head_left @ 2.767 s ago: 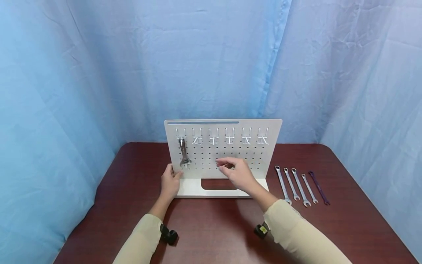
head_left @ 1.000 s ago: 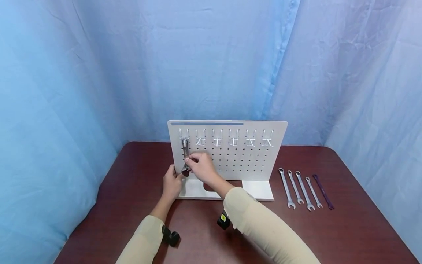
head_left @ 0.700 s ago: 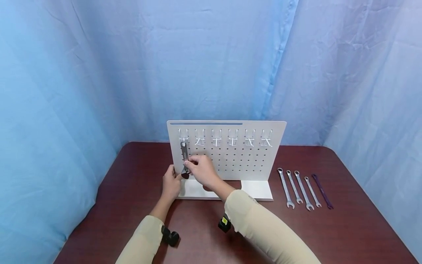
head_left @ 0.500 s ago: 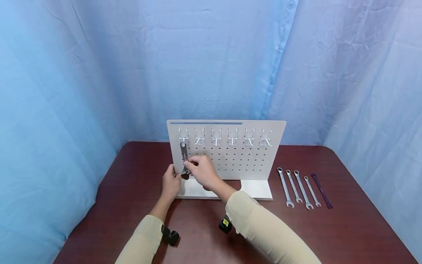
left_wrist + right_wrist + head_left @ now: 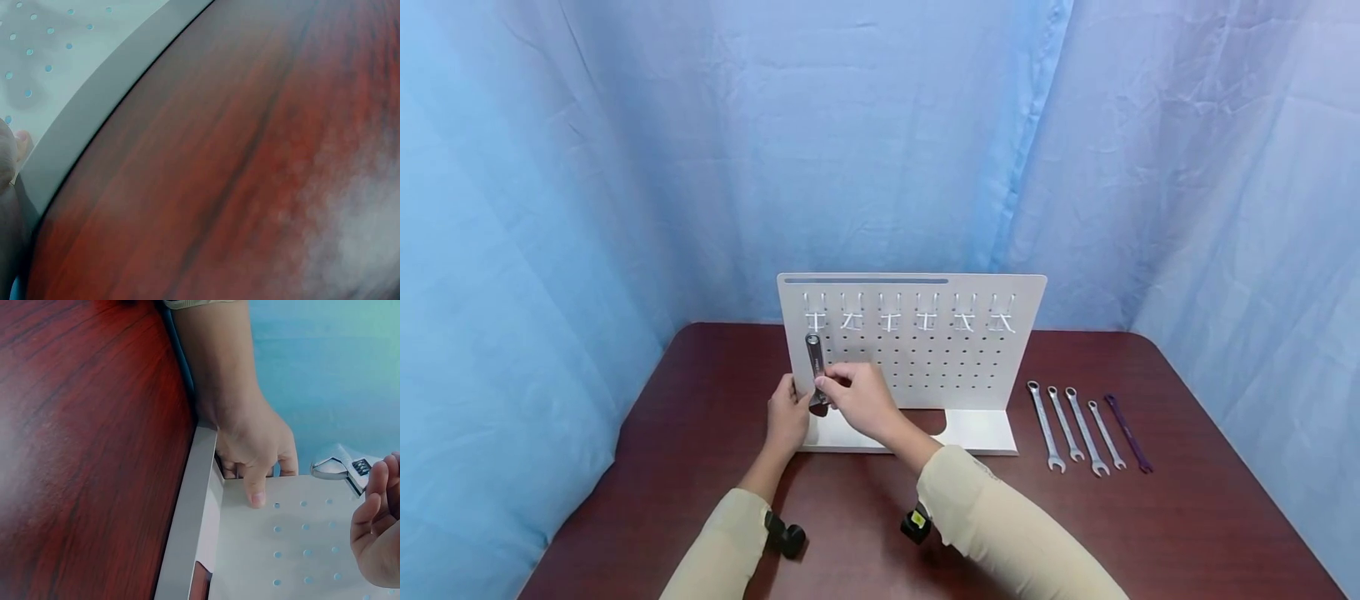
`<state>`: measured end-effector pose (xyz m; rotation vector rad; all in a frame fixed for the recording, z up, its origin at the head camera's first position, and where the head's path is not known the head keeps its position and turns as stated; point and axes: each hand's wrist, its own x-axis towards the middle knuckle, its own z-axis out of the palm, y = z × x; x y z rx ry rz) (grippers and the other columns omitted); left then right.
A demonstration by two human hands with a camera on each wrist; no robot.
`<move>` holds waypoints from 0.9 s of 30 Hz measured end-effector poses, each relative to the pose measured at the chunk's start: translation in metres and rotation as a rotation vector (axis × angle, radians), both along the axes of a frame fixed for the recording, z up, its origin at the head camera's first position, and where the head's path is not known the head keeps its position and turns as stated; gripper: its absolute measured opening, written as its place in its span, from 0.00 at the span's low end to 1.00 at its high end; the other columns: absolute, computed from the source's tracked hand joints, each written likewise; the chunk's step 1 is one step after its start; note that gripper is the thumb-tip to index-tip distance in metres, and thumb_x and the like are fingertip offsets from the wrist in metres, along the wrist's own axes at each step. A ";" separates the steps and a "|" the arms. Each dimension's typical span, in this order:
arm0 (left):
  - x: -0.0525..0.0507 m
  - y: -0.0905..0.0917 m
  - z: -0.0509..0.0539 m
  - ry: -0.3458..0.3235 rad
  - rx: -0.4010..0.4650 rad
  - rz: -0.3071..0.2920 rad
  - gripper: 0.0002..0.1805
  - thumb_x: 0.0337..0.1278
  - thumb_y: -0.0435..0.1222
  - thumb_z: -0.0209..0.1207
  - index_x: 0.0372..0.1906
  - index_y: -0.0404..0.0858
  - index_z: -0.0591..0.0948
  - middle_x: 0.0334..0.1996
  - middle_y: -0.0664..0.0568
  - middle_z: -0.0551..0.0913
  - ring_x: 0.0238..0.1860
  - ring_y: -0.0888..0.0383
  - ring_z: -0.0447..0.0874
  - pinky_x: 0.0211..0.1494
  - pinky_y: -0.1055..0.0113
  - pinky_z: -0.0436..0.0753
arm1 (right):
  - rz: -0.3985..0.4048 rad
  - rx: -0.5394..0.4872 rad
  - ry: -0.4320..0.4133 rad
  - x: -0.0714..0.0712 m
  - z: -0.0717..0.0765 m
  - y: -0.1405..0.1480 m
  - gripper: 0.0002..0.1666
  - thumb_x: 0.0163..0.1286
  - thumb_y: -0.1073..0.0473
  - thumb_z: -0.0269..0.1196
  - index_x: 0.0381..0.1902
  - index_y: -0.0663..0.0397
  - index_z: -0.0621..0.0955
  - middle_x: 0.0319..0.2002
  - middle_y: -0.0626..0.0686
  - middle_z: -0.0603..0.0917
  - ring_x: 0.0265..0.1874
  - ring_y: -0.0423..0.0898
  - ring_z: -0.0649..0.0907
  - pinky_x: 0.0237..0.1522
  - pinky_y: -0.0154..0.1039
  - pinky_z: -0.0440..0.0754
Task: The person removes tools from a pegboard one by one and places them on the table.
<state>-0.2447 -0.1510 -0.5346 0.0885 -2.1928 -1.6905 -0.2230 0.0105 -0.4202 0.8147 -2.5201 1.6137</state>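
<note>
My left hand (image 5: pixel 787 419) grips the lower left edge of the white pegboard (image 5: pixel 925 371). In the right wrist view its thumb presses the front face, and the other fingers go behind the edge. My right hand (image 5: pixel 867 402) pinches an adjustable wrench (image 5: pixel 816 357) near its lower end. The wrench is upright in front of the board's left side, its handle end just below the leftmost hook (image 5: pixel 816 321). In the right wrist view the wrench's jaw end (image 5: pixel 331 467) sticks out beyond the fingers. Only a sliver of the left hand (image 5: pixel 9 156) shows in the left wrist view.
Several hooks line the board's upper part, such as the rightmost hook (image 5: pixel 1002 322). Right of the board, several silver combination wrenches (image 5: pixel 1047 427) and one purple wrench (image 5: pixel 1128 433) lie on the dark red table (image 5: pixel 865 517). Blue curtains (image 5: pixel 880 150) hang around it.
My right hand has come left to the adjustable wrench and taken hold of it. The wrench, earlier hanging on the leftmost hook, has come off and moved down. The left hand keeps its place.
</note>
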 end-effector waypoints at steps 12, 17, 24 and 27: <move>-0.001 0.000 0.001 -0.034 -0.011 -0.006 0.15 0.64 0.24 0.61 0.54 0.30 0.75 0.56 0.34 0.81 0.62 0.43 0.78 0.62 0.49 0.78 | 0.082 -0.015 -0.133 0.020 -0.009 0.049 0.08 0.72 0.63 0.64 0.37 0.61 0.87 0.37 0.52 0.83 0.32 0.41 0.84 0.32 0.37 0.87; 0.000 0.000 0.003 -0.059 -0.017 -0.023 0.17 0.66 0.25 0.59 0.57 0.31 0.74 0.60 0.35 0.79 0.65 0.43 0.75 0.64 0.49 0.76 | 0.135 -0.135 -0.290 0.025 -0.012 0.081 0.11 0.74 0.66 0.61 0.38 0.73 0.83 0.36 0.60 0.85 0.33 0.48 0.88 0.34 0.45 0.89; 0.000 -0.001 0.002 -0.070 -0.025 -0.023 0.17 0.67 0.26 0.60 0.58 0.32 0.74 0.60 0.36 0.79 0.65 0.43 0.75 0.64 0.49 0.77 | 0.078 -0.059 -0.301 0.030 -0.015 0.127 0.10 0.74 0.64 0.61 0.38 0.69 0.85 0.32 0.54 0.86 0.31 0.42 0.85 0.35 0.44 0.88; 0.000 -0.001 0.001 -0.074 -0.023 -0.023 0.17 0.67 0.26 0.60 0.58 0.33 0.74 0.60 0.36 0.79 0.65 0.44 0.75 0.64 0.49 0.77 | 0.050 -0.053 -0.318 0.032 -0.014 0.145 0.12 0.74 0.63 0.61 0.40 0.71 0.85 0.32 0.56 0.86 0.31 0.42 0.85 0.36 0.44 0.88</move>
